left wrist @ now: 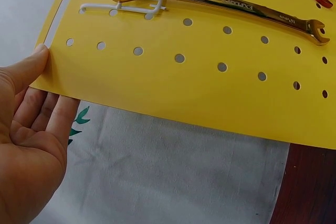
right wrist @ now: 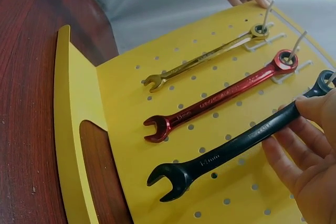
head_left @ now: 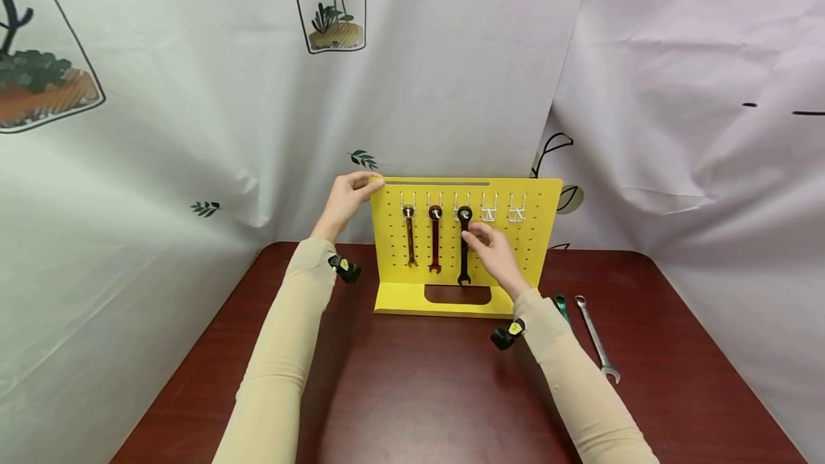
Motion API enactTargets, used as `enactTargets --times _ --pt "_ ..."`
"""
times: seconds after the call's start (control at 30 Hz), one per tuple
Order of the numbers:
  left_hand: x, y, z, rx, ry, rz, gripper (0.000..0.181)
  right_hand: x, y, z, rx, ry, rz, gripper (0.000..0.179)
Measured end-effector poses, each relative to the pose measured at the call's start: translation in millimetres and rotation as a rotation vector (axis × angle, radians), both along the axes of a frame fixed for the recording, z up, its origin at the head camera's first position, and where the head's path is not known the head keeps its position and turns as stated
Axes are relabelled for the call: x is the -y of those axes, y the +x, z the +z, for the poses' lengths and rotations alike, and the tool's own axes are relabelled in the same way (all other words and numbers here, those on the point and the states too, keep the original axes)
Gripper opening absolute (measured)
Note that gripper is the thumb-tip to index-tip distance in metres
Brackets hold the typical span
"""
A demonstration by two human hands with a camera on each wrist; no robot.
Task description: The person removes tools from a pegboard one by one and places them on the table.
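Observation:
A yellow pegboard (head_left: 396, 253) stands upright on the table. My left hand (head_left: 348, 197) grips its upper left corner, thumb on the front and fingers behind, as the left wrist view shows. A black combination wrench (right wrist: 239, 148) hangs by its ring end on a white hook, and my right hand (head_left: 495, 253) pinches its shank just below the ring. To its left hang a red wrench (right wrist: 226, 98) and a gold wrench (left wrist: 220, 4), each on its own hook with the open end down.
Two white hooks (head_left: 517, 212) to the right on the board carry nothing. A green wrench (head_left: 562, 306) and a silver wrench (head_left: 596, 341) lie on the dark red table (head_left: 412, 385), right of the board. A pale printed cloth (head_left: 451, 92) hangs behind.

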State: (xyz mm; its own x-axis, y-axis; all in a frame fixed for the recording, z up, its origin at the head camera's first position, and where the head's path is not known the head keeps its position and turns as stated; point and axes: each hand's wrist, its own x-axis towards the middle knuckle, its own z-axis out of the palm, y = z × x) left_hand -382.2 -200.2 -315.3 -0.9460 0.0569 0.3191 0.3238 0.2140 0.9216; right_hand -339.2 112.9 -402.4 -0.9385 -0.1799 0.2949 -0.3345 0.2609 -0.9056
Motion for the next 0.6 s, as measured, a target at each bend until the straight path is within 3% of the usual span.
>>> enactTargets --times 0.6 --pt "0.5 -0.2 0.7 0.021 0.006 0.005 0.034 -3.3 20.5 6.9 -0.006 0.026 0.0 0.046"
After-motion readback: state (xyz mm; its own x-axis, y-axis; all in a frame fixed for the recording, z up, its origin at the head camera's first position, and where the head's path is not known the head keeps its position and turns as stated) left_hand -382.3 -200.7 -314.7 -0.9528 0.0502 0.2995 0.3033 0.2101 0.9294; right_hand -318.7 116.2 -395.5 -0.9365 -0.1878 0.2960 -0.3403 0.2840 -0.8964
